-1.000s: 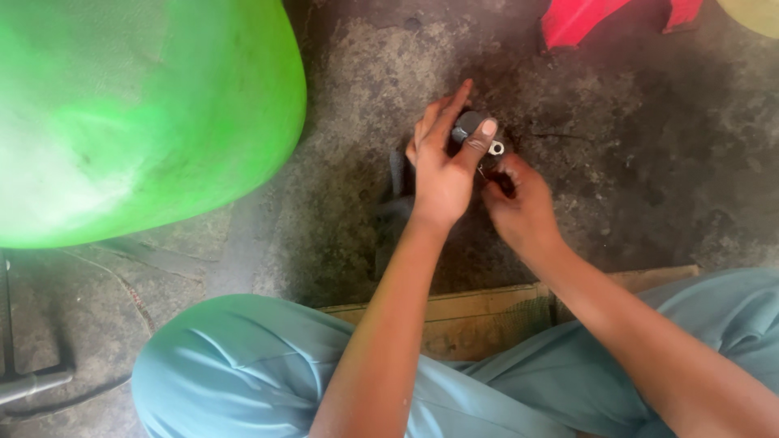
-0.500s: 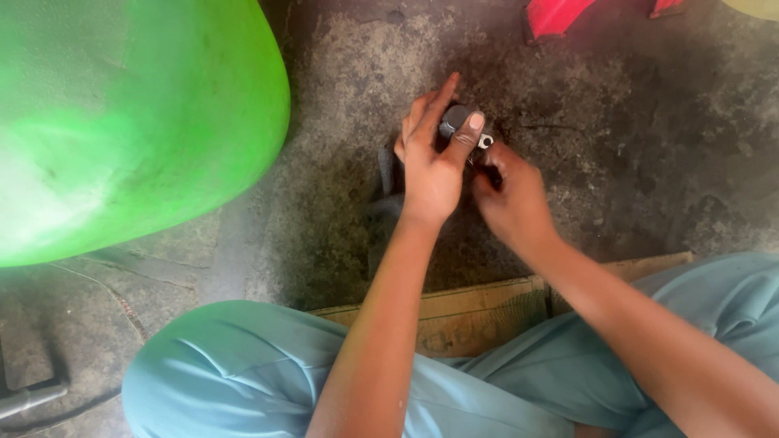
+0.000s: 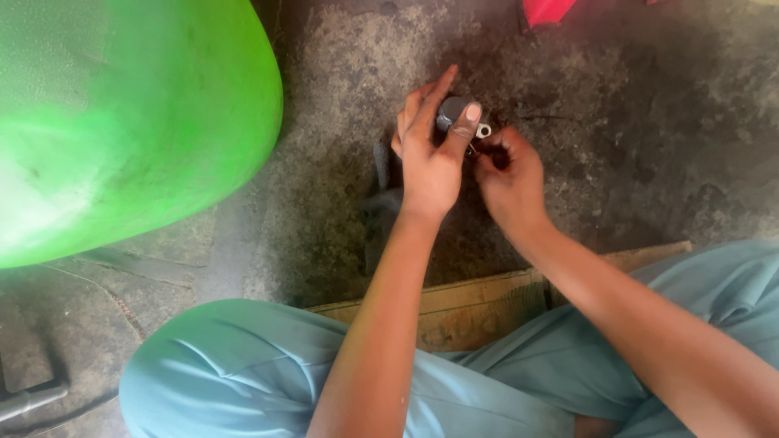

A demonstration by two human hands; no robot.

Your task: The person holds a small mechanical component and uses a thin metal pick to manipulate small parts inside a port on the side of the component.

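Left hand, right hand (close together)

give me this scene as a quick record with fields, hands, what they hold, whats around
setting: person seated on a stained concrete floor, legs in light blue trousers
left hand: left hand grips a small grey metal part between thumb and fingers
right hand: right hand is curled close beside the part; what it holds cannot be told
part detail: a small silver lug with a hole sticks out by the thumb
nearby: big green rounded object at left, cardboard sheet under the legs, red object at the top edge
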